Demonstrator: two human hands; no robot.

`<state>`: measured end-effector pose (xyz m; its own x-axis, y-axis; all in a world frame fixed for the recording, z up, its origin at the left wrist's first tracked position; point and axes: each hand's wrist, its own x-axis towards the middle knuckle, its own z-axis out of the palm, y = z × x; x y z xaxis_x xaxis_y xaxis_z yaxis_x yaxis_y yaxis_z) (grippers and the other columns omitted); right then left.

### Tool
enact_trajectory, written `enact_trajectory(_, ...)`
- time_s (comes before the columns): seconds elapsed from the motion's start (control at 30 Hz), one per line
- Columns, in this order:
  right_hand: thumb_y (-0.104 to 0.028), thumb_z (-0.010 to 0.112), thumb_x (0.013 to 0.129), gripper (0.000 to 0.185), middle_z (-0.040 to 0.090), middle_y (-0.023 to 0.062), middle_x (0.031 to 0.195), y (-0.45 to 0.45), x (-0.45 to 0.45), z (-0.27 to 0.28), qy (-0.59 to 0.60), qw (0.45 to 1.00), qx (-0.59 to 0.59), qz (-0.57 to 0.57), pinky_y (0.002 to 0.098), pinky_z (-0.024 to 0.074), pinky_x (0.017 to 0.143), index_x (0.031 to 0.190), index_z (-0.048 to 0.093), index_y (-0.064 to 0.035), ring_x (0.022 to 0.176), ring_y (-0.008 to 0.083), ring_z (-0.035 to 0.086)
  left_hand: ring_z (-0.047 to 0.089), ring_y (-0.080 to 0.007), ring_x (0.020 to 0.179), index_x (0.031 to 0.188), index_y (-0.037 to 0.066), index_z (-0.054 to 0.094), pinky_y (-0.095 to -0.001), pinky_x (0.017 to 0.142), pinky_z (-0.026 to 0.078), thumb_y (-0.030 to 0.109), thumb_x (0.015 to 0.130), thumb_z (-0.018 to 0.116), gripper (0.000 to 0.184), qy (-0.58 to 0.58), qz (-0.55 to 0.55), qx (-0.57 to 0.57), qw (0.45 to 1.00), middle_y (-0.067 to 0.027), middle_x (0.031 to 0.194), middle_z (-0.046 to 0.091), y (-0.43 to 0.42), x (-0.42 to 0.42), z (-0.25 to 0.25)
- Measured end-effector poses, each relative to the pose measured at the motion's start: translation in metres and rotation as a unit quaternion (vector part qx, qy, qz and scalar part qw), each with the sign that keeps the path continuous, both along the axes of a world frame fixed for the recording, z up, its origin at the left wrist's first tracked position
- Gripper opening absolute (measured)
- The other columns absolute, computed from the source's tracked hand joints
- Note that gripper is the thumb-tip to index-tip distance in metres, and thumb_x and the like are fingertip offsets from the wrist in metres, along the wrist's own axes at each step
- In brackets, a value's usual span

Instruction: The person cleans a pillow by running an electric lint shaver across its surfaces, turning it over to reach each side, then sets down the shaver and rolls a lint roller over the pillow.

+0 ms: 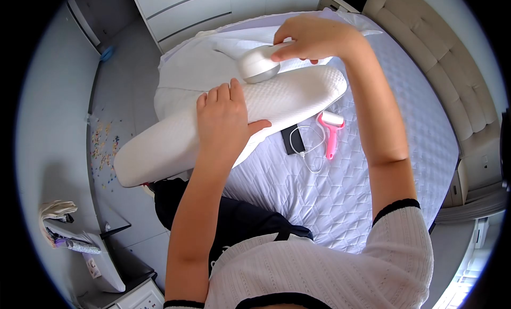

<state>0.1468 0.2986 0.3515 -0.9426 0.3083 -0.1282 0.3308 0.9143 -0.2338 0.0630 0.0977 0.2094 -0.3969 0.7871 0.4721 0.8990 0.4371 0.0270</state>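
Note:
A long white textured pillow (298, 90) lies slantwise over my lap and the bed. My left hand (223, 120) rests on top of it with the fingers spread, holding nothing. A round white device with a grey rim (259, 65) touches the pillow's far edge. My right hand (308, 38) is closed around the device's handle end, which the fingers partly hide. Nearer the headboard, a pink and white lint roller (332, 132) lies on the quilted bed cover, beside a black power bank (293, 139) with a white cable (314, 159).
White bedding (186, 64) is bunched on the bed's far side. A beige tufted headboard (436, 48) stands at the right, white drawers (186, 13) beyond the bed. Small coloured pieces (104, 146) are scattered on the floor at left. A cluttered stand (74, 240) is at lower left.

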Motion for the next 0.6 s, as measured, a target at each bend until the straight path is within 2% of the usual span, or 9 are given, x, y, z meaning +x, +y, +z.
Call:
enact_trajectory(0.17, -0.046, 0.072, 0.083, 0.056, 0.063, 0.0096, 0.1, 0.019, 0.012, -0.007, 0.026, 0.999, -0.002, -0.024, 0.0315, 0.0515, 0.054, 0.114, 0.068, 0.0002, 0.069, 0.0177, 0.063, 0.061, -0.0262, 0.106, 0.126, 0.002, 0.057, -0.0412, 0.097, 0.042, 0.058, 0.056, 0.086, 0.094, -0.01, 0.008, 0.014, 1.0, -0.0093, 0.113, 0.065, -0.003, -0.009, -0.008)
enact_trajectory(0.23, -0.044, 0.07, 0.082, 0.053, 0.065, 0.0093, 0.09, 0.034, 0.018, -0.008, 0.017, 0.996, 0.037, -0.076, 0.0307, 0.0495, 0.052, 0.109, 0.07, 0.0009, 0.064, 0.017, 0.061, 0.061, -0.0263, 0.106, 0.126, 0.003, 0.057, -0.0408, 0.097, 0.042, 0.058, 0.055, 0.086, 0.094, 0.0, 0.012, 0.019, 1.0, -0.0091, 0.113, 0.065, -0.004, -0.013, -0.009)
enact_trajectory(0.27, -0.042, 0.068, 0.081, 0.048, 0.063, 0.0085, 0.075, 0.043, 0.02, -0.005, -0.008, 0.997, 0.031, -0.074, 0.0297, 0.0473, 0.049, 0.102, 0.072, 0.0012, 0.057, 0.0159, 0.058, 0.061, -0.0263, 0.106, 0.126, 0.003, 0.057, -0.0408, 0.097, 0.042, 0.058, 0.055, 0.086, 0.094, -0.001, 0.011, 0.019, 1.0, -0.0091, 0.113, 0.065, -0.004, -0.014, -0.009)
enact_trajectory(0.3, -0.042, 0.068, 0.081, 0.048, 0.063, 0.0085, 0.075, 0.049, 0.025, -0.005, -0.009, 0.997, 0.032, -0.076, 0.0297, 0.0473, 0.049, 0.102, 0.072, 0.0012, 0.057, 0.0159, 0.058, 0.061, -0.0263, 0.106, 0.126, 0.003, 0.057, -0.0412, 0.097, 0.042, 0.057, 0.055, 0.087, 0.094, -0.001, 0.01, 0.021, 1.0, -0.0091, 0.113, 0.065, -0.003, -0.015, -0.01)
enact_trajectory(0.37, -0.04, 0.067, 0.08, 0.045, 0.061, 0.0075, 0.065, 0.06, 0.037, -0.006, -0.001, 0.989, 0.048, -0.14, 0.0294, 0.0457, 0.046, 0.098, 0.072, 0.0009, 0.052, 0.0152, 0.056, 0.061, -0.0262, 0.106, 0.125, 0.003, 0.057, -0.0415, 0.096, 0.041, 0.057, 0.055, 0.087, 0.093, -0.003, 0.006, 0.025, 1.0, -0.0091, 0.113, 0.065, -0.001, -0.016, -0.012)
enact_trajectory(0.5, -0.04, 0.068, 0.08, 0.044, 0.061, 0.0071, 0.066, 0.079, 0.059, -0.004, -0.003, 0.978, 0.049, -0.203, 0.029, 0.0459, 0.046, 0.099, 0.073, -0.0005, 0.053, 0.0147, 0.057, 0.061, -0.0267, 0.106, 0.124, 0.004, 0.058, -0.0421, 0.095, 0.041, 0.057, 0.056, 0.087, 0.091, -0.001, 0.005, 0.036, 0.999, -0.0093, 0.113, 0.066, -0.001, -0.02, -0.014)
enact_trajectory(0.6, -0.04, 0.068, 0.081, 0.044, 0.061, 0.0065, 0.067, 0.09, 0.067, -0.005, -0.016, 0.977, 0.039, -0.21, 0.0286, 0.0461, 0.047, 0.101, 0.072, -0.0011, 0.053, 0.0142, 0.057, 0.061, -0.0272, 0.104, 0.124, 0.004, 0.058, -0.0422, 0.094, 0.042, 0.058, 0.057, 0.086, 0.09, 0.005, 0.005, 0.037, 0.999, -0.0099, 0.112, 0.066, 0.0, -0.022, -0.015)
